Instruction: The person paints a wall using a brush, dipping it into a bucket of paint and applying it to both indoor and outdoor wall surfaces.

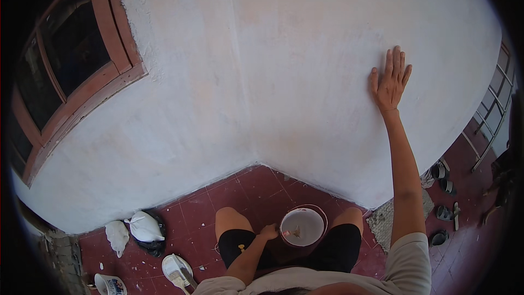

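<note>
My right hand (389,82) lies flat against the whitish wall (305,60), fingers spread and pointing up, with nothing in it. Between my knees is a white bucket (310,224) with a thin handle around its rim. Its inside is pale, and a small brownish patch shows in it. At the bucket's left edge my left hand (268,231) is closed on it, the fingertips partly hidden. The wall's paint is uneven, with faint peach patches showing through the white, and an inner corner runs down the middle.
A wooden-framed window (112,27) is at upper left. On the red tiled floor (240,194) are white bags (146,226), a black bag (154,246), a round white lid with a brush (177,270) and a white tub (110,284). Sandals (445,213), a mat (385,224) and a metal rack (491,114) stand right.
</note>
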`<state>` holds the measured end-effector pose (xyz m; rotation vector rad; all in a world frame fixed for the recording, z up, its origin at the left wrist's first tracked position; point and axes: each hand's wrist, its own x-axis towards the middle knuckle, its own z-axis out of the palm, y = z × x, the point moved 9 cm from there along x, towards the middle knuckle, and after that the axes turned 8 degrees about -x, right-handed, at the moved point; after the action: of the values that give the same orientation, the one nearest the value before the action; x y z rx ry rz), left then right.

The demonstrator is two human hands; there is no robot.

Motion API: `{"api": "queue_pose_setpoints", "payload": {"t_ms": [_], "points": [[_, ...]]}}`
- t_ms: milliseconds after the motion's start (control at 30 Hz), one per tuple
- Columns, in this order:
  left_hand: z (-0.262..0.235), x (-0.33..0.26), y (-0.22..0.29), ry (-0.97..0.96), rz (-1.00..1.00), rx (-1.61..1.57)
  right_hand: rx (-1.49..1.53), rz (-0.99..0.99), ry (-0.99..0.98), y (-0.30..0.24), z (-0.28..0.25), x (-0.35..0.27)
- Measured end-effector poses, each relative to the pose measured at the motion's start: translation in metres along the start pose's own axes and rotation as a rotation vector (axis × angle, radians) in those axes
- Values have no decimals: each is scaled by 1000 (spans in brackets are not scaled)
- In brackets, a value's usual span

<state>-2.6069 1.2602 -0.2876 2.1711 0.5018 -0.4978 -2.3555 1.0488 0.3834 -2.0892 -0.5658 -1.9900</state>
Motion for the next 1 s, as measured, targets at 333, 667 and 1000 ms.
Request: {"api": "queue_pose_setpoints", "payload": {"t_ms": [333, 667, 1000], "points": [[-7, -2, 3, -24, 23, 14, -69, -24, -80, -1, 7, -4], [-2, -9, 29, -47, 68, 63, -47, -20, -22, 22, 1, -9], [-41, -34, 38, 421, -87, -367, 35, -64, -41, 11, 5, -2]]}}
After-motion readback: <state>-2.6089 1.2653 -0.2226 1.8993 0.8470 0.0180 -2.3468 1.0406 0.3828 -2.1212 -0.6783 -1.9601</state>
